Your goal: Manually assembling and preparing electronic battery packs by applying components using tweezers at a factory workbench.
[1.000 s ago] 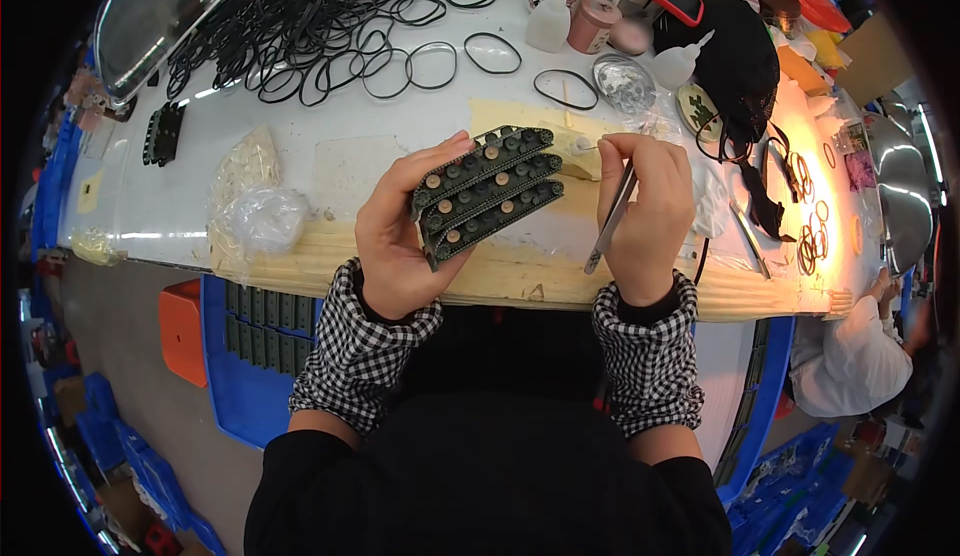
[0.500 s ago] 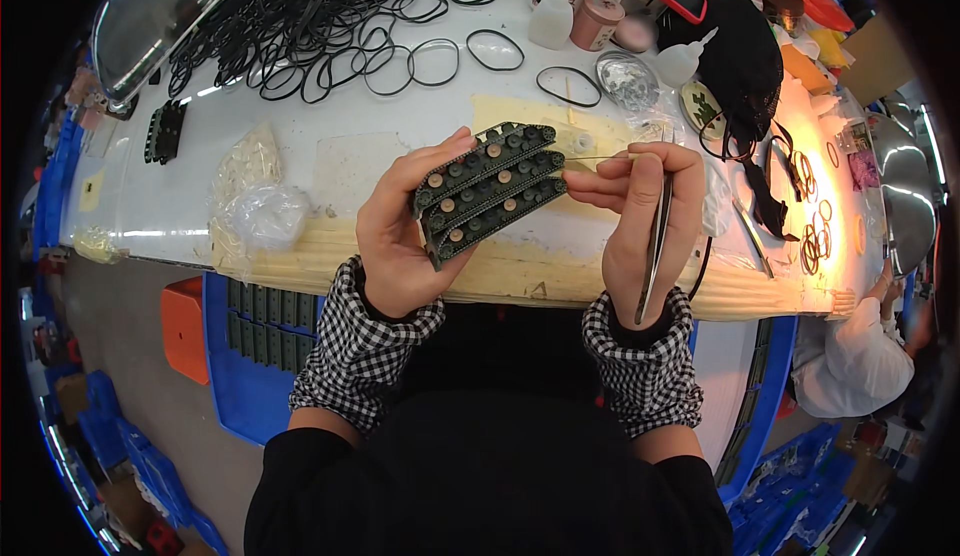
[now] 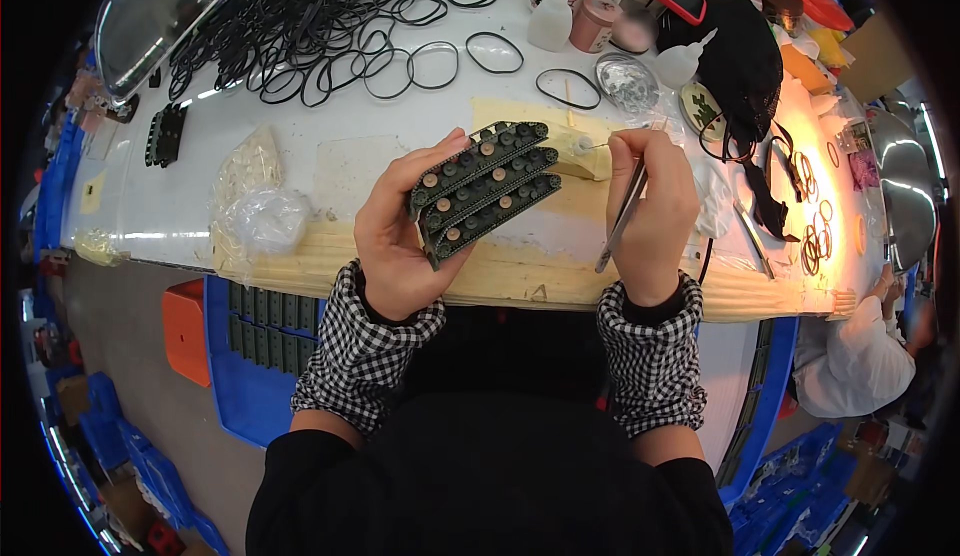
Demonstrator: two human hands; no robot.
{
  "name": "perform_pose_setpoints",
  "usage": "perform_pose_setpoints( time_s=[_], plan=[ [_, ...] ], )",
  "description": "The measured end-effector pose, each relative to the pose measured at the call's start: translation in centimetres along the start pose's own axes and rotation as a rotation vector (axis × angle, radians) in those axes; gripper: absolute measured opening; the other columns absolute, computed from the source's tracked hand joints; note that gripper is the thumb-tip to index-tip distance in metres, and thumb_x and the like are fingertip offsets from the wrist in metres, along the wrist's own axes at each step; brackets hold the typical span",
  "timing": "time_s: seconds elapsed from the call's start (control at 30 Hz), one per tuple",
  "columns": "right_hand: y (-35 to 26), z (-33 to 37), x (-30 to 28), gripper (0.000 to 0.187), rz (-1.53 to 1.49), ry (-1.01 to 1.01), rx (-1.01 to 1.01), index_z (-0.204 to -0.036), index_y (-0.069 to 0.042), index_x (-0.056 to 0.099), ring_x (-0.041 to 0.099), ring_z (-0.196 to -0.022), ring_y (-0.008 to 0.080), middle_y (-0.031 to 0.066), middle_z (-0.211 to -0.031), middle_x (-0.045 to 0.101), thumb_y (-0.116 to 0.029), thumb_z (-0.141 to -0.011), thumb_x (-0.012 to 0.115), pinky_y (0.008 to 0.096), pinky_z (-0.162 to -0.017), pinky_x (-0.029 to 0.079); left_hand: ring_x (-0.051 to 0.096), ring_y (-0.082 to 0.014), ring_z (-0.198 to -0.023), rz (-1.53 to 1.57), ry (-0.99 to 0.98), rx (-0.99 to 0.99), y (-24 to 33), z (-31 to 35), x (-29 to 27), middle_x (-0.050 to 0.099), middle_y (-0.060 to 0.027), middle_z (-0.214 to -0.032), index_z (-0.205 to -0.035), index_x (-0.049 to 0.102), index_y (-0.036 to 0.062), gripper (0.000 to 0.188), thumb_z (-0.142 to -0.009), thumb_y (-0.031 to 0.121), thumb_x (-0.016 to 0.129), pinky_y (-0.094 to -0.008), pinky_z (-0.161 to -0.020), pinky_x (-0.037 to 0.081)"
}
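My left hand (image 3: pixel 388 226) is wrapped round several dark green toy tank track pieces (image 3: pixel 482 184), tilted up to the right, with rows of dark and tan wheels facing me. To their right, my right hand (image 3: pixel 658 211) is closed on metal tweezers (image 3: pixel 622 221), which slant down across the palm. Between its thumb and forefinger sticks out a thin needle-like wire (image 3: pixel 597 146), its tip pointing left. That tip is close to a small whitish blob on a yellowish block (image 3: pixel 590 164), apart from the tracks. I cannot tell whether it touches the blob.
A heap of black rubber bands (image 3: pixel 300 26) lies at the far left. Plastic bags (image 3: pixel 265 218) and another track piece (image 3: pixel 165 136) are nearer. Right are a foil dish (image 3: pixel 627 81), a squeeze bottle (image 3: pixel 685 58) and loose tweezers (image 3: pixel 755 241). Below stands a blue crate (image 3: pixel 235 411); a co-worker (image 3: pixel 855 361) sits right.
My right hand has drawn away from the track pieces, turning so the wire now points at the blob on the block. The left hand and tracks have barely shifted.
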State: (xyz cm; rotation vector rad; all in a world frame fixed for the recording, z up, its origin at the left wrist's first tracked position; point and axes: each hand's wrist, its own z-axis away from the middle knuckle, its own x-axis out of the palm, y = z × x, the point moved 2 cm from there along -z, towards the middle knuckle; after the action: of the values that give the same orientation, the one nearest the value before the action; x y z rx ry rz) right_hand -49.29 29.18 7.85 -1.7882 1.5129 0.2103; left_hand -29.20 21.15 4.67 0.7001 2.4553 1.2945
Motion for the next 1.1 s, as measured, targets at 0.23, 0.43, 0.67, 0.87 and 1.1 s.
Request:
perform_pose_setpoints(
  time_s=[0.23, 0.43, 0.67, 0.87, 1.1],
  plan=[
    [-0.8, 0.7, -0.7, 0.008, -0.526, 0.088, 0.254, -0.093, 0.002, 0.057, 0.062, -0.077, 0.015, 0.0083, -0.081, 0.064, -0.005, -0.096, 0.058, 0.0261, -0.072, 0.049, 0.051, -0.0308, -0.128, -0.003, -0.015, -0.003, -0.4, 0.2, -0.2, 0.055, -0.0205, -0.128, -0.128, 0.048, -0.007, 0.058, -0.074, -0.009, 0.069, -0.0426, -0.112, 0.037],
    [-1.4, 0.7, -0.9, 0.016, -0.626, -0.099, 0.354, -0.096, 0.001, 0.054, 0.058, -0.084, 0.0127, 0.0084, -0.088, 0.064, -0.013, -0.101, 0.048, 0.0264, -0.081, 0.046, 0.052, -0.0299, -0.127, 0.027, 0.003, -0.012, -0.2, 0.2, -0.1, 0.056, -0.019, -0.128, -0.127, 0.049, -0.0075, 0.059, -0.072, -0.01, 0.069, -0.0431, -0.113, 0.035],
    [-1.3, 0.7, -0.6, 0.016, -0.632, -0.122, 0.353, -0.097, 0.001, 0.054, 0.059, -0.083, 0.0133, 0.0084, -0.087, 0.064, -0.013, -0.102, 0.047, 0.0268, -0.081, 0.047, 0.052, -0.0303, -0.127, -0.054, -0.041, 0.016, -0.3, 0.2, -0.4, 0.053, -0.0259, -0.133, -0.128, 0.046, -0.0064, 0.057, -0.078, -0.003, 0.073, -0.0407, -0.108, 0.042],
    [0.1, 0.5, -0.6, 0.009, -0.428, 0.115, 0.303, -0.091, 0.002, 0.058, 0.061, -0.078, 0.0157, 0.0084, -0.082, 0.064, -0.006, -0.094, 0.061, 0.0275, -0.073, 0.049, 0.052, -0.0293, -0.127, 0.052, 0.011, -0.035, -0.2, 0.2, -0.1, 0.056, -0.019, -0.128, -0.128, 0.049, -0.0077, 0.059, -0.072, -0.01, 0.068, -0.044, -0.114, 0.033],
    [0.2, -0.2, 0.0, 0.01, 0.034, 0.038, -0.093, -0.086, 0.0, 0.062, 0.057, -0.076, 0.0298, 0.0099, -0.079, 0.063, 0.001, -0.08, 0.07, 0.0368, -0.068, 0.046, 0.053, -0.0283, -0.125, 0.058, -0.01, -0.028, -0.1, 0.0, -0.1, 0.056, -0.019, -0.127, -0.127, 0.049, -0.0073, 0.057, -0.074, -0.009, 0.07, -0.0459, -0.115, 0.032]
  ],
)
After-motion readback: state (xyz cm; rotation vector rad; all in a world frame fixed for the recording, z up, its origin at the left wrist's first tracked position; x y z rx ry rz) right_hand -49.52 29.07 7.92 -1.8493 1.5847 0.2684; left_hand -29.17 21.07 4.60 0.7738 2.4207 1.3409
